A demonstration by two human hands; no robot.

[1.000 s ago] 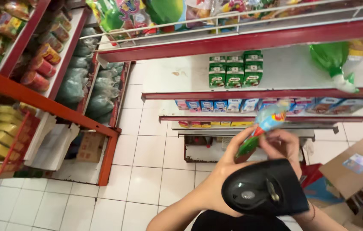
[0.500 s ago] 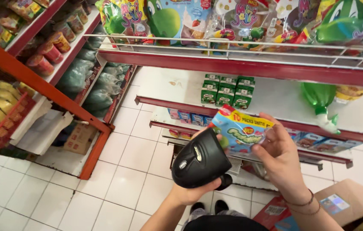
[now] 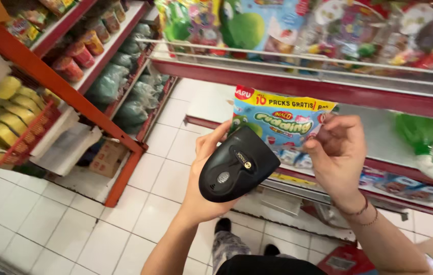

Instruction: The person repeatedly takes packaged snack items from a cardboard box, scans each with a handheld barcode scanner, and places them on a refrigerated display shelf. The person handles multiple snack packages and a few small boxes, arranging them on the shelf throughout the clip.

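Left hand [image 3: 203, 175] grips rounded black scanner [image 3: 237, 165]; right hand [image 3: 338, 153] pinches glossy pouch [image 3: 277, 125]

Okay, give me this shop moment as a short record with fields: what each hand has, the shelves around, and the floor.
Left hand: grip closed on a black handheld scanner, its head toward the packet
Right hand: holds a colourful snack packet upright behind the scanner
Shelf ahead: red metal shelf with a wire rail, bright bagged goods on top
Shelf at left: orange-red rack with yellow packs, jars and grey-green bags
Floor: white tiles; a cardboard box under the left rack
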